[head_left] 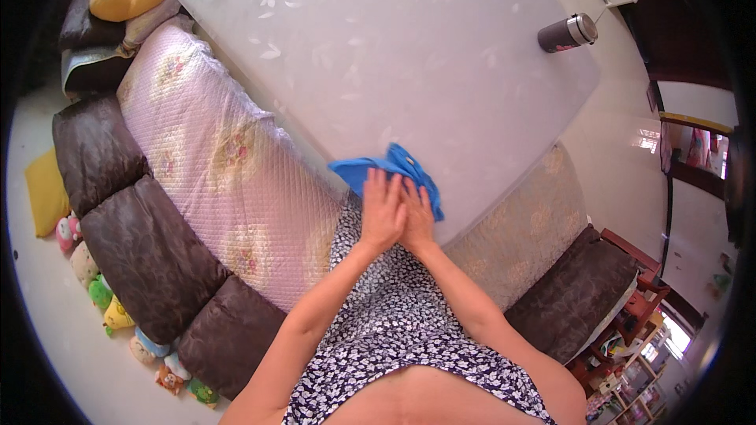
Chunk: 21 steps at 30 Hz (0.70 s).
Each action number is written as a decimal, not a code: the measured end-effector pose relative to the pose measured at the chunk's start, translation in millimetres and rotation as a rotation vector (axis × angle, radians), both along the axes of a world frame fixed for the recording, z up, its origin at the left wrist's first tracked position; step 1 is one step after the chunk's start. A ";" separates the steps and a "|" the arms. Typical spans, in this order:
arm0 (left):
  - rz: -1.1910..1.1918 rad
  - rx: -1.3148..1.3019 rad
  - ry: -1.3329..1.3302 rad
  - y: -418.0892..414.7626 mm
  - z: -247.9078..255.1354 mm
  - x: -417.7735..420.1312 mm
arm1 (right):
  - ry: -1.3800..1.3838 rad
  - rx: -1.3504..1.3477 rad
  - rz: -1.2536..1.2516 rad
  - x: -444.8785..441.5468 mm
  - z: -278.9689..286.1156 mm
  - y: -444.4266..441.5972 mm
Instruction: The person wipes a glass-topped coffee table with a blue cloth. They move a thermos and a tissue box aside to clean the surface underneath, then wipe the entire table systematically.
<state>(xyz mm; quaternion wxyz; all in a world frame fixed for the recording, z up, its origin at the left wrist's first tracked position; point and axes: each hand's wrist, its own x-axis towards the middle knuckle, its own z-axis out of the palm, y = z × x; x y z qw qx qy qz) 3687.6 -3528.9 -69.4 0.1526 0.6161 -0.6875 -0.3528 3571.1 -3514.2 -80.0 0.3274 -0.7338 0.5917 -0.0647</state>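
Observation:
A blue cloth lies bunched at the near corner of a table with a translucent, leaf-patterned cover. One fold of it stands up towards the far side. My left hand rests back up on the cloth's near part, fingers stretched forward. Close against it, my right hand also lies on the cloth, its inner edge partly covered by the left. Both palms and thumbs are hidden, so whether the fingers pinch the fabric cannot be seen.
A dark thermos flask with a steel lid is on the table's far right. Left is a seat under a pink quilted cover, backed by dark cushions, with plush toys behind. On the right are a beige-covered seat and a dark cushion.

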 end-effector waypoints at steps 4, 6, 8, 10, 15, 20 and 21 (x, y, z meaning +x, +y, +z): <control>-0.251 0.020 0.199 -26.7 11.0 -40.1 | 0.273 -0.122 -0.130 -49.7 -4.4 -9.5; -0.253 -0.014 0.246 -63.3 23.6 -51.1 | 0.371 -0.240 -0.209 -74.6 -33.3 -38.3; -0.246 -0.037 0.267 -95.8 33.7 -53.0 | 0.441 -0.290 -0.345 -91.9 -51.1 -95.9; -0.178 -0.057 0.323 -125.2 33.8 -44.1 | 0.476 -0.290 -0.483 -101.4 -63.9 -167.3; -0.068 0.016 0.411 -190.0 33.6 8.8 | 0.547 -0.250 -0.600 -85.5 -102.1 -316.5; -0.004 -0.008 0.320 -242.2 16.1 100.5 | 0.502 -0.397 -0.384 40.5 -109.6 -398.1; 0.021 -0.014 0.293 -250.2 13.6 111.5 | 0.472 -0.441 -0.318 63.9 -108.1 -402.9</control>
